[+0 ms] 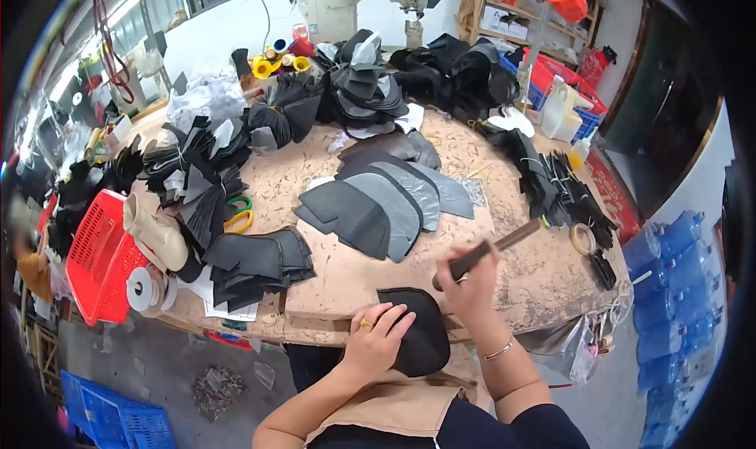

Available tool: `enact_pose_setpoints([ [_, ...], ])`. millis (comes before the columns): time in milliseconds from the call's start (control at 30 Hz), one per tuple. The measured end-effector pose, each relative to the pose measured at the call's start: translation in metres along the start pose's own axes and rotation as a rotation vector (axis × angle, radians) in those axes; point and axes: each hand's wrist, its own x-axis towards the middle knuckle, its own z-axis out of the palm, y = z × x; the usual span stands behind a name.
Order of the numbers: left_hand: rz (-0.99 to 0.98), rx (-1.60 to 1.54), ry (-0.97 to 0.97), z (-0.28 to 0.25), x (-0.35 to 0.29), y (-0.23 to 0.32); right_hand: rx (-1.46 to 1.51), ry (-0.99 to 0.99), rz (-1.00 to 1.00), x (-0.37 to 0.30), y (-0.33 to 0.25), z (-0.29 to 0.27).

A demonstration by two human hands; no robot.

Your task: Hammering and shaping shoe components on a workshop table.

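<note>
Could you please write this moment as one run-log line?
Left hand: on black piece | Right hand: gripping brown stick-like tool | Ahead: fanned dark pieces on table

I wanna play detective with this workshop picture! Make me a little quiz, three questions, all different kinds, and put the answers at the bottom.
1. Pick one. The left hand rests on:
A) a white reel
B) a rounded black piece
C) a sewing machine

2. True or false: the stacked blue water bottles are on the person's left.

3. Fill in the gap: the long brown tool is held in the person's ____ hand.

Key:
1. B. The fingers lie over the piece's left part.
2. False. The blue water bottles are on the person's right, beyond the table.
3. Right. The right hand is wrapped around it.
</note>
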Motion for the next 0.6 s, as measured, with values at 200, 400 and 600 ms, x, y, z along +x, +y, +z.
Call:
enact_pose_setpoints([
  [200, 0.001, 0.012, 0.01, 0.0, 0.005, 0.001, -0.11, -0.036, -0.069, -0.002, -0.006, 0.02],
  [400, -0.209, -0.441, 0.163, -0.027, 0.024, -0.032, -0.097, 0.012, 0.1, -0.018, 0.024, 0.012],
  [600, -0.766, -1.521, 0.585, -0.061, 0.041, -0.057, -0.199, 0.231, 0.203, -0.041, 0.032, -0.007],
])
